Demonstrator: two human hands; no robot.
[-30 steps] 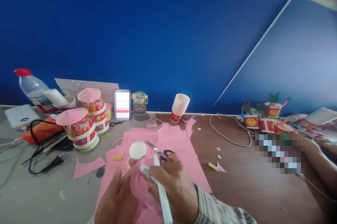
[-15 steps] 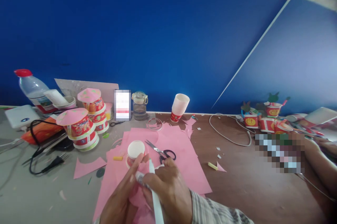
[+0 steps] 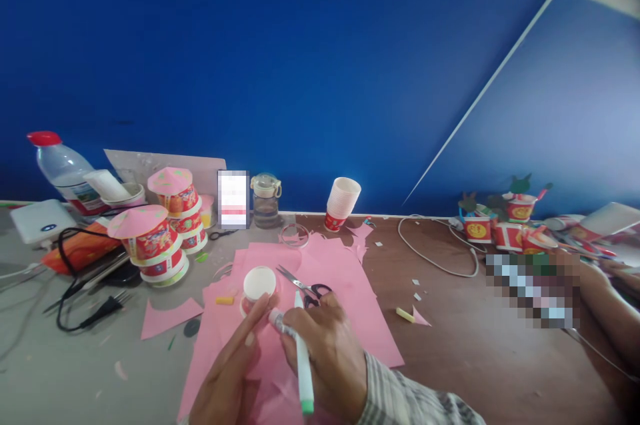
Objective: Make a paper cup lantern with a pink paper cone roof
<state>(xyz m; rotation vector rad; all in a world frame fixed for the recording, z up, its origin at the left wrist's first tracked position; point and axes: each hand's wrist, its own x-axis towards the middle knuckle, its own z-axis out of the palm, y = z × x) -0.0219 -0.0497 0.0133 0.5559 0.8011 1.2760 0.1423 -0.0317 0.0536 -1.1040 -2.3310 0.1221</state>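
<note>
My right hand (image 3: 330, 352) is closed round a white marker (image 3: 303, 372) with a green end. The same hand also grips a glue stick (image 3: 281, 322), whose tip points at my left fingers. My left hand (image 3: 235, 358) has its fingers stretched forward and close together, apparently on a piece of pink paper (image 3: 264, 348) whose outline blends with the sheets below. Just past the left fingertips stands a small white-topped paper cup (image 3: 259, 284). Black-handled scissors (image 3: 305, 286) lie open beyond my right hand on the pink sheets (image 3: 360, 318).
Stacked paper cups (image 3: 341, 204) and a water jar (image 3: 266, 201) stand near the blue partition (image 3: 300, 78). Cup models with pink roofs (image 3: 150, 245) are at left, beside a black plug (image 3: 105, 310). Another person's arm (image 3: 600, 298) reaches in at right; a cable (image 3: 435, 265) crosses the table.
My right hand has shifted slightly right with the marker and glue stick. The marker's green end now shows. The raised pink paper between my hands has dropped lower.
</note>
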